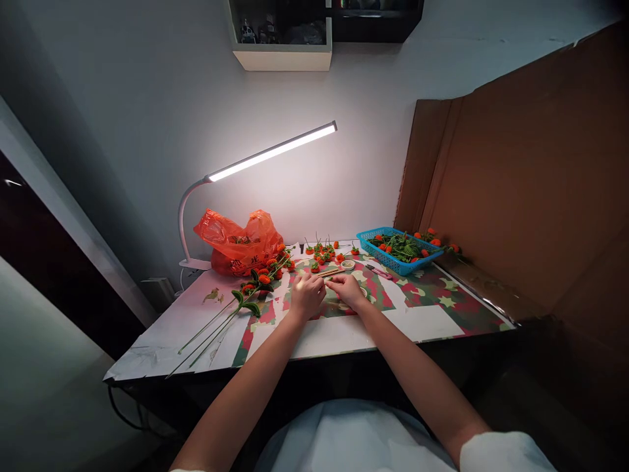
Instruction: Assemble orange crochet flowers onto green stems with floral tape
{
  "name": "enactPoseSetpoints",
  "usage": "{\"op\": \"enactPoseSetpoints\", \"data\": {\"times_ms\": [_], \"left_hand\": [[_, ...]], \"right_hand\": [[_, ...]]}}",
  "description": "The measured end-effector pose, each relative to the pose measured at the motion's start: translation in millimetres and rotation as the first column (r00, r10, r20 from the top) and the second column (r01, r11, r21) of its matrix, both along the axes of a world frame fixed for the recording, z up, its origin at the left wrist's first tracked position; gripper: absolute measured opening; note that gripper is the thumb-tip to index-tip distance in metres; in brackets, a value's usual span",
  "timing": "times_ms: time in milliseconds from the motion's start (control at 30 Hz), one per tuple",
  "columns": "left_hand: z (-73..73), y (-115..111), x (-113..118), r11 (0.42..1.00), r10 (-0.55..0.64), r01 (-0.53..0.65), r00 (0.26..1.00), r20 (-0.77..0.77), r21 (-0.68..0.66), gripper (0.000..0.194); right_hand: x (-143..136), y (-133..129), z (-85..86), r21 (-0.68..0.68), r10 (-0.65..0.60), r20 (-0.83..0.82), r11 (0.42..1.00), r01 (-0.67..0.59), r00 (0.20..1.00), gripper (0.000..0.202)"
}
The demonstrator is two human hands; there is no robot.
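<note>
My left hand (307, 296) and my right hand (346, 291) are close together over the middle of the table, fingers pinched. Whatever lies between the fingertips is too small to make out. Just beyond them is a thin brown stick (331, 272), beside a small round white dish or roll (348, 265). Several orange flower heads (322, 252) with green bases and thin stems sit farther back. A pair of pink-handled scissors or pliers (378, 271) rests to the right. Left of my hands, long-stemmed orange flowers (264, 279) with green leaves lie across the table.
An orange plastic bag (240, 246) stands at the back left, near a lit desk lamp (272, 152). A blue basket (403, 267) of green stems and orange flowers is at the back right. Large cardboard (521, 164) walls the right side. A shelf (282, 58) hangs above.
</note>
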State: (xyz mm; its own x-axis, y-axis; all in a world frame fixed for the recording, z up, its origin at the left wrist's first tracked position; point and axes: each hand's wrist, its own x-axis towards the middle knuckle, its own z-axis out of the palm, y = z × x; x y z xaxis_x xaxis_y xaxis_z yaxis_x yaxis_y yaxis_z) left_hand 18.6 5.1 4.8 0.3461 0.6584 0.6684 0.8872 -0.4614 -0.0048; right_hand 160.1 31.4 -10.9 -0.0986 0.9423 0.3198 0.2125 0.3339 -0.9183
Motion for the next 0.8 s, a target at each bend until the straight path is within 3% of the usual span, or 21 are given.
{"op": "enactPoseSetpoints", "data": {"times_ms": [133,200,267,367,433,500,600,800], "left_hand": [[-0.8,0,-1,0.991,-0.079,0.101,0.971,0.224,-0.089,0.021],[-1.3,3,-5,0.943,-0.131,0.248,0.891,0.434,-0.224,0.024],[-1.5,6,-12,0.824,-0.128,0.436,0.766,0.63,-0.362,0.032],[-0.9,11,-21,0.612,-0.061,0.635,0.632,0.773,-0.471,0.044],[0.3,11,-25,0.516,-0.03,0.693,0.602,0.798,-0.503,0.046],[2.3,11,-26,0.471,-0.003,0.701,0.608,0.794,-0.536,0.047],[5.7,9,-24,0.499,0.0,0.647,0.665,0.746,-0.577,0.045],[4.1,10,-21,0.722,-0.051,0.465,0.775,0.63,-0.513,0.027]], "right_hand": [[1,2,-1.7,0.047,-0.025,0.005,0.999,0.025,1.0,0.031],[5,-1,3.3,0.078,0.032,0.021,0.996,-0.033,0.999,0.033],[9,-6,10.6,0.103,0.1,0.015,0.99,-0.101,0.995,0.033],[12,-14,20.1,0.106,0.207,-0.028,0.973,-0.203,0.978,0.033],[12,-17,22.9,0.084,0.253,-0.04,0.965,-0.249,0.967,0.034],[12,-17,22.9,0.05,0.261,-0.026,0.964,-0.26,0.965,0.035],[13,-16,19.6,0.016,0.242,0.022,0.97,-0.243,0.97,0.035],[11,-12,13.0,0.035,0.201,0.089,0.978,-0.205,0.976,0.032]]}}
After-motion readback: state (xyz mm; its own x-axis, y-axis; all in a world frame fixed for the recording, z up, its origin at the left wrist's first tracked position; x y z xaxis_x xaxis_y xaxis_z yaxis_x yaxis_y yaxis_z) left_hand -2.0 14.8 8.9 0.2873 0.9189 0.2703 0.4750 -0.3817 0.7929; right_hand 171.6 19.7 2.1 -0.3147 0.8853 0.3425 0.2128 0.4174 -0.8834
